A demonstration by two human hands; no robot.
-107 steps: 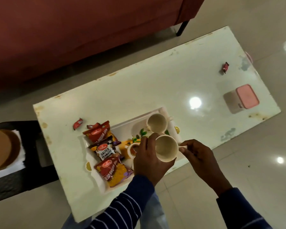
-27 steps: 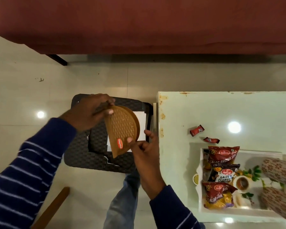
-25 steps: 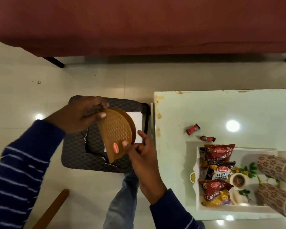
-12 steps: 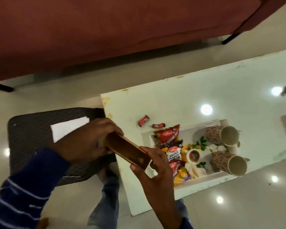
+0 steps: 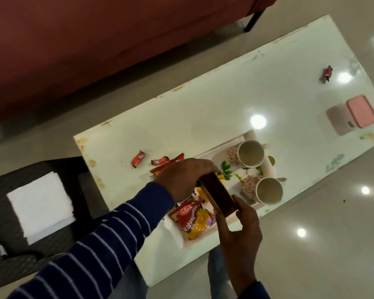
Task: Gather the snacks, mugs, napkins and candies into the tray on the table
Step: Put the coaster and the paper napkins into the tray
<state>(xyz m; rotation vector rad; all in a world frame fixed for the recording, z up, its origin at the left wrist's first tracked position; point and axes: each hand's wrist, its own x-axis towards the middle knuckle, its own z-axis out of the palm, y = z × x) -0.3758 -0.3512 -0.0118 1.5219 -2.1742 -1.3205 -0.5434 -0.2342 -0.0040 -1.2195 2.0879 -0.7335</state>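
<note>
Holding a brown round holder [image 5: 217,196] edge-on over the tray [image 5: 229,145]: left hand [image 5: 185,176] clamps the far end, right hand [image 5: 239,225] grips the near end. Tray contains two floral mugs [image 5: 249,153] on their sides and snack packets [image 5: 192,219]. Candies [image 5: 138,158] lie loose on the white table [image 5: 203,108]; napkins [image 5: 40,205] sit on a dark stool [image 5: 7,262]. Red sofa [image 5: 95,39] behind.

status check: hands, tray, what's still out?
Left hand and right hand both grip brown holder over tray. Two mugs, snacks in. Candies, napkins still out.
</note>
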